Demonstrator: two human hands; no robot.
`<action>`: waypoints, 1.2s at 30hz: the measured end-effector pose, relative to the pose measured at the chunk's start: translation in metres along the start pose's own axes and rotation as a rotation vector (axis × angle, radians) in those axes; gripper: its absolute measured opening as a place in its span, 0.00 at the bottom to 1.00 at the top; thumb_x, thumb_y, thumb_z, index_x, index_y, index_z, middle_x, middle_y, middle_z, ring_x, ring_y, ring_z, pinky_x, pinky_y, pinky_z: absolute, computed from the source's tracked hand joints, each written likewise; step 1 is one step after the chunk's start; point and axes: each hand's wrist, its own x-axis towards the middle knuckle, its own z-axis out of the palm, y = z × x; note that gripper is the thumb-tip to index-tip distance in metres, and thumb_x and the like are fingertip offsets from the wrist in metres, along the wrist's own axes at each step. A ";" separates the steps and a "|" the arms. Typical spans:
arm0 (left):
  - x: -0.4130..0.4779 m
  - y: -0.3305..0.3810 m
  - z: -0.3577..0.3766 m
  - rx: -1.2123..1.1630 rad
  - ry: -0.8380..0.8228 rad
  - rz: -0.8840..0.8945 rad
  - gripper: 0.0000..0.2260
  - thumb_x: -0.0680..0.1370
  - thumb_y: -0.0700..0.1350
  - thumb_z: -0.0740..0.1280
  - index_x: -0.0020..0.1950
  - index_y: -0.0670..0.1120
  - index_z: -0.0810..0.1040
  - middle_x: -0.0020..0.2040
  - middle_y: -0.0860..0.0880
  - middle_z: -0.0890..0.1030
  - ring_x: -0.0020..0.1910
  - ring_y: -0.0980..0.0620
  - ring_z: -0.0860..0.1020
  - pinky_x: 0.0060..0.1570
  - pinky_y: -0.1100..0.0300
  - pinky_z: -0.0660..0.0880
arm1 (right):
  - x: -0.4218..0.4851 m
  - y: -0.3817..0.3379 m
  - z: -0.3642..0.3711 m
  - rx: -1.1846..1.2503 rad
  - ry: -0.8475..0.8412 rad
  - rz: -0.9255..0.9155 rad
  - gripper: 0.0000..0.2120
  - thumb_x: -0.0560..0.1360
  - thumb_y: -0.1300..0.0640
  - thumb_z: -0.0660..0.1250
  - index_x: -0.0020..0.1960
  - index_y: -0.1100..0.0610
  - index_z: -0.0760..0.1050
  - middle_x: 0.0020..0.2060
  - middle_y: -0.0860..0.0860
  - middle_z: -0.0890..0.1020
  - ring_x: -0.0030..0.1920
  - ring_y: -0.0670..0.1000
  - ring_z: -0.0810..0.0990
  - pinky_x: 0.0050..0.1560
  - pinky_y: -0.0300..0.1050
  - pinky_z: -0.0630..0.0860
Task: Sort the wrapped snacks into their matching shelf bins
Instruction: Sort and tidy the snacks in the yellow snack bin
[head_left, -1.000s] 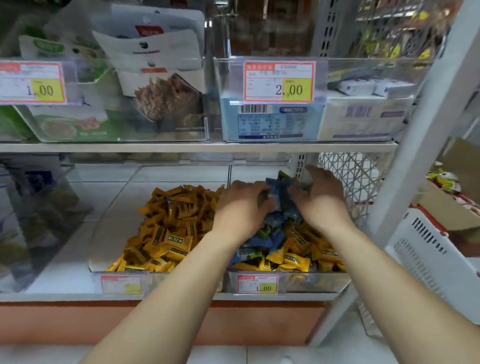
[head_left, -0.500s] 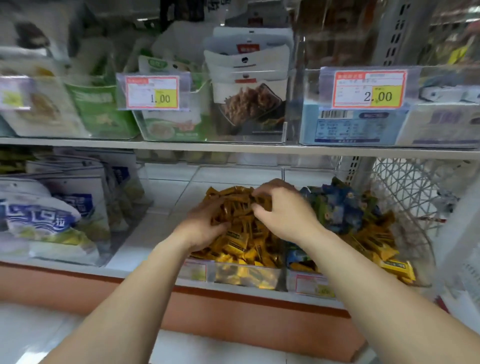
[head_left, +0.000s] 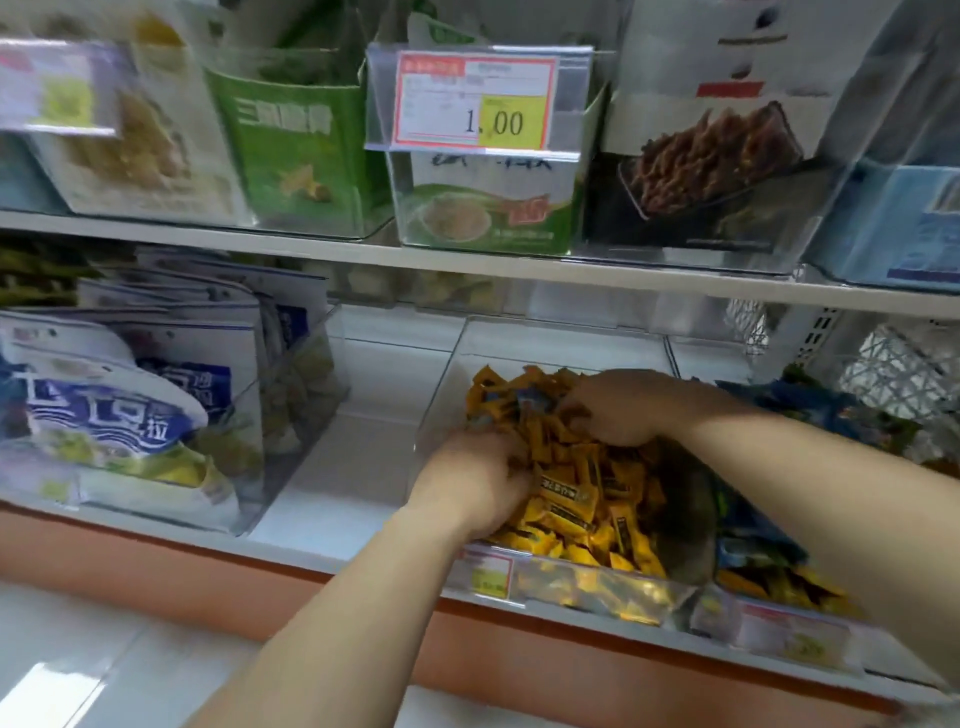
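- Resting in the clear bin (head_left: 561, 338) at lower centre of the frame, your left hand (head_left: 475, 483) has its fingers buried among the yellow snacks (head_left: 587, 499); the grip cannot be told.
- Your right hand (head_left: 623, 410) lies on the pile just above, with the fingers curled down. The blur hides any pinch.
- Blue snacks (head_left: 800, 402) fill the next bin to the right.

White metal shelving filled the view: an upper shelf (head_left: 467, 266) ran above a lower shelf (head_left: 332, 467), over an orange-brown base panel (head_left: 208, 566). Glossy white floor tiles (head_left: 104, 654) reflected soft light. A perforated upright (head_left: 816, 338) stood rightward.
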 end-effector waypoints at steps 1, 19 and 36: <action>0.001 0.001 0.001 -0.009 0.051 0.005 0.12 0.76 0.51 0.67 0.56 0.49 0.81 0.61 0.47 0.77 0.61 0.45 0.75 0.57 0.53 0.74 | -0.006 0.004 0.000 -0.023 0.005 0.019 0.14 0.81 0.45 0.57 0.59 0.47 0.78 0.49 0.47 0.80 0.48 0.50 0.78 0.50 0.48 0.76; -0.010 -0.001 0.002 -0.134 -0.126 -0.005 0.27 0.76 0.60 0.68 0.74 0.58 0.69 0.73 0.52 0.71 0.69 0.49 0.70 0.64 0.58 0.70 | 0.063 0.000 -0.002 0.117 0.132 0.030 0.20 0.74 0.38 0.67 0.62 0.44 0.71 0.49 0.46 0.77 0.49 0.51 0.77 0.46 0.49 0.75; -0.019 0.023 -0.029 -0.739 0.433 -0.011 0.20 0.74 0.52 0.74 0.63 0.54 0.72 0.54 0.56 0.82 0.53 0.60 0.81 0.51 0.63 0.78 | -0.057 -0.035 -0.006 1.075 0.521 -0.172 0.10 0.66 0.49 0.78 0.43 0.43 0.79 0.42 0.46 0.85 0.44 0.44 0.83 0.45 0.41 0.77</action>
